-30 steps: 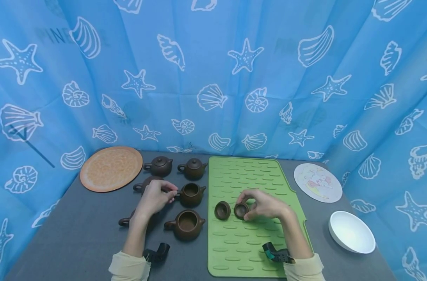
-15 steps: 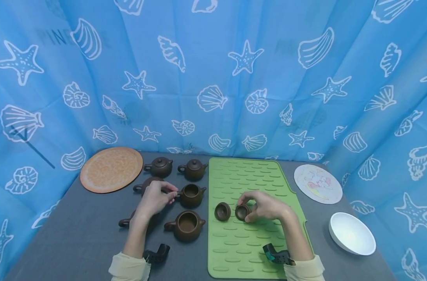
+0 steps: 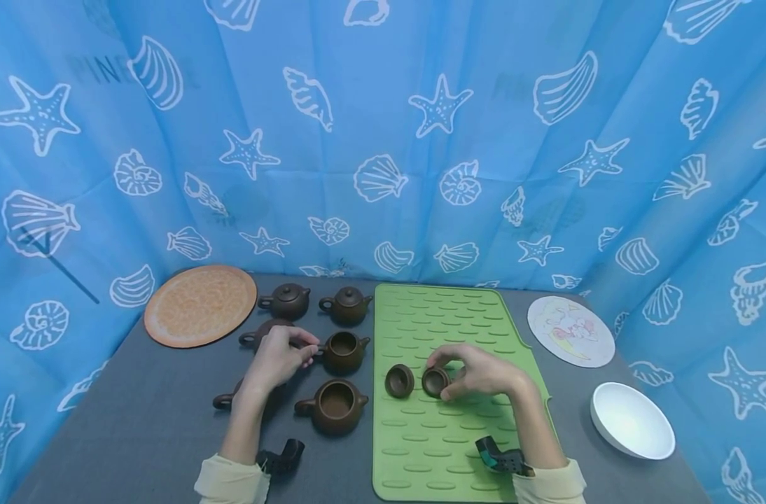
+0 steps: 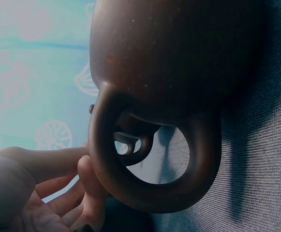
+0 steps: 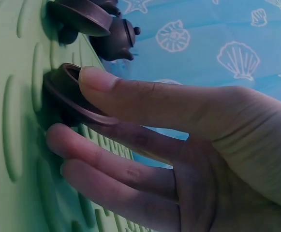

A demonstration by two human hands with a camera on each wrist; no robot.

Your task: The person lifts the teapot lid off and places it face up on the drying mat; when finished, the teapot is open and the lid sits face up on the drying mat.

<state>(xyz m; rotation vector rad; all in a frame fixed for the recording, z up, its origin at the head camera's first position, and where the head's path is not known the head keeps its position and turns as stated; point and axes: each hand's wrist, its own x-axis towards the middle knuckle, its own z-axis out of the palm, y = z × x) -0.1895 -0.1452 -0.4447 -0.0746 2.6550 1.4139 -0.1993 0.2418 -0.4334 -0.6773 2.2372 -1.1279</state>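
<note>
My left hand point(image 3: 284, 355) pinches the handle of a dark brown lidless teapot point(image 3: 343, 352) in the middle of the right-hand row. Another lidless teapot point(image 3: 335, 406) stands nearer, its mouth facing up; in the left wrist view, a teapot's handle point(image 4: 155, 195) looms large before my fingers. On the green mat point(image 3: 414, 448), my right hand point(image 3: 474, 371) holds a small teapot lid point(image 3: 435, 382) by its edge, hollow side up, between thumb and fingers. The right wrist view shows this lid point(image 5: 63, 89) tilted close over the mat. A second upturned lid point(image 3: 398, 381) lies to its left.
Two lidded teapots, one at the back left point(image 3: 285, 302) and one beside it point(image 3: 347, 306), stand behind. My left arm partly covers two more teapots. An orange round placemat point(image 3: 200, 306) lies far left. A white round mat point(image 3: 570, 331) and white bowl point(image 3: 632, 420) are right.
The lid under my right hand has shifted very slightly to the right and tilts a little more. My left hand stays at the teapot handle.
</note>
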